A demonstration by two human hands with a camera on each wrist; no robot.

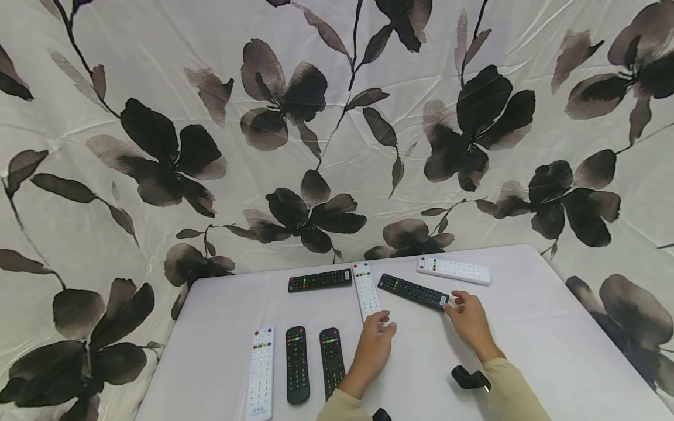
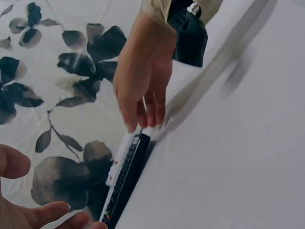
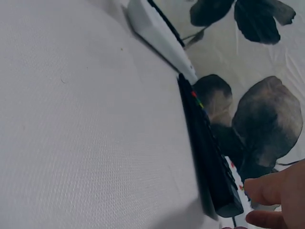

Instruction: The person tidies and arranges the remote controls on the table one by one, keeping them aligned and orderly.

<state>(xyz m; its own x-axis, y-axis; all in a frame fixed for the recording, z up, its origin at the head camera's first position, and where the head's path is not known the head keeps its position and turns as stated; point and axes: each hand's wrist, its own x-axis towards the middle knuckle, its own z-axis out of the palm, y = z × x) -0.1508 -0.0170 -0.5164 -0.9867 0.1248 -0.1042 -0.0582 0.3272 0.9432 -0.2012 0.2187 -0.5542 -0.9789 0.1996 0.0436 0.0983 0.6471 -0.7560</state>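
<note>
On the table, a white remote control (image 1: 365, 286) lies lengthwise with its lower end by my left hand (image 1: 374, 348). The thumb and fingers of that hand (image 2: 28, 210) stand apart in the left wrist view, with nothing seen between them. A slanted black remote control (image 1: 413, 291) has its right end at the fingertips of my right hand (image 1: 470, 321). In the right wrist view, the right hand (image 3: 281, 195) has thumb and finger spread beside the end of the black remote (image 3: 209, 157); whether they touch it is hard to tell.
Another black remote (image 1: 320, 280) lies sideways at the back left, a white remote (image 1: 454, 271) at the back right. Nearer the front left are a white remote (image 1: 261, 374) and two black remotes, one (image 1: 297, 365) whole in view, the other (image 1: 332, 356) partly behind my left arm. A flowered cloth (image 1: 337, 146) hangs behind the table.
</note>
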